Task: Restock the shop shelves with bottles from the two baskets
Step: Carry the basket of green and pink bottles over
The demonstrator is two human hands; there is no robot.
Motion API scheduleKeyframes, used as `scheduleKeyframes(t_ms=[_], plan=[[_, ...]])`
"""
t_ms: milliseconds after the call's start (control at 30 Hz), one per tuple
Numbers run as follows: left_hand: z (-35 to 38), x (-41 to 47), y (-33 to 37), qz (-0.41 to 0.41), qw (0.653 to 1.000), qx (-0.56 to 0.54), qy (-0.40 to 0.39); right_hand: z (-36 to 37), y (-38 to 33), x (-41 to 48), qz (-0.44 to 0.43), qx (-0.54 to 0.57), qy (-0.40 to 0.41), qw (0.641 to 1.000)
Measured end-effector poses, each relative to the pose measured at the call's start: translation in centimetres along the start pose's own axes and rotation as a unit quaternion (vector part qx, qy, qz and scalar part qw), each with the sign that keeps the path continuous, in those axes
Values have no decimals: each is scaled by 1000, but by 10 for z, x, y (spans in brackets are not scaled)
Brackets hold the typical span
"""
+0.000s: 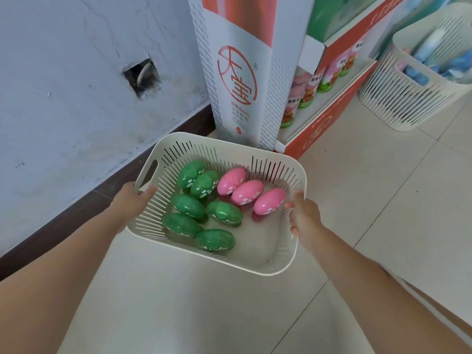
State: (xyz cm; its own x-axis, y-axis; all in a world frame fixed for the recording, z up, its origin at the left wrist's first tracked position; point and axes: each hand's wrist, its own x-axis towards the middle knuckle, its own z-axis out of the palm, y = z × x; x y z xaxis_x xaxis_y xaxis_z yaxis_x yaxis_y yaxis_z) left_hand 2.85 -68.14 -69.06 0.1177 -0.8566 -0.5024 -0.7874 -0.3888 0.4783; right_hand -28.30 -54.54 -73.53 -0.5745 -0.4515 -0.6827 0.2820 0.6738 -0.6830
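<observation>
Wall (63, 98) runs close along the left. Left hand (131, 200): fingers curled over the left rim of the white basket (224, 261), below its handle slot. Inside, six green bottles (189, 204) lie toward the left wall and three pink bottles (247, 192) toward the right. Right hand (305, 215): fingers gripping the right rim. Open floor (383, 187) lies to the right. The shop shelf (329, 116) and second basket (408, 98) stand beyond it.

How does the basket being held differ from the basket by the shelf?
The held basket is gripped by the left hand and right hand, tilted; the far basket stands on the floor. The held basket carries green bottles and pink bottles; the far basket holds blue items. The far basket looks deeper. Both are white and slotted.
</observation>
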Motion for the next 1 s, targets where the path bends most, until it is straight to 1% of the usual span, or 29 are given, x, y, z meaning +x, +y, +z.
scheduleKeyframes(t_ms=[67,133,233,300,400,467,533,567,700,800,933,1000], plan=[[4,4,1,17,999,-20,19,-1,-1,-2,13,20,-11,1000],[0,11,4,33,999,-17,23,-2,-4,-5,23,32,-20,999],[-4,22,12,38,998,-57,4,-2,-5,-9,29,43,-26,998],[0,26,12,12,996,-84,-6,-2,-4,-10,33,51,-29,998],[7,23,2,-47,992,-114,12,-8,-6,-12,39,76,-47,995],[5,13,-5,-89,986,-136,-33,-18,-9,-13,34,81,-62,994],[4,1,-13,-125,970,-182,-99,-28,-12,-15,31,65,-67,995],[5,-5,-15,-133,963,-203,-119,-33,-13,-17,32,57,-67,996],[17,-20,-15,-131,952,-241,-138,-50,-8,-26,48,62,-68,995],[25,-24,-13,-100,953,-247,-142,-63,-3,-26,56,71,-67,994],[36,-17,-8,-69,938,-278,-195,-75,-2,-11,49,52,-59,996],[45,-13,-4,-70,936,-290,-186,-78,-2,-2,39,44,-63,996]])
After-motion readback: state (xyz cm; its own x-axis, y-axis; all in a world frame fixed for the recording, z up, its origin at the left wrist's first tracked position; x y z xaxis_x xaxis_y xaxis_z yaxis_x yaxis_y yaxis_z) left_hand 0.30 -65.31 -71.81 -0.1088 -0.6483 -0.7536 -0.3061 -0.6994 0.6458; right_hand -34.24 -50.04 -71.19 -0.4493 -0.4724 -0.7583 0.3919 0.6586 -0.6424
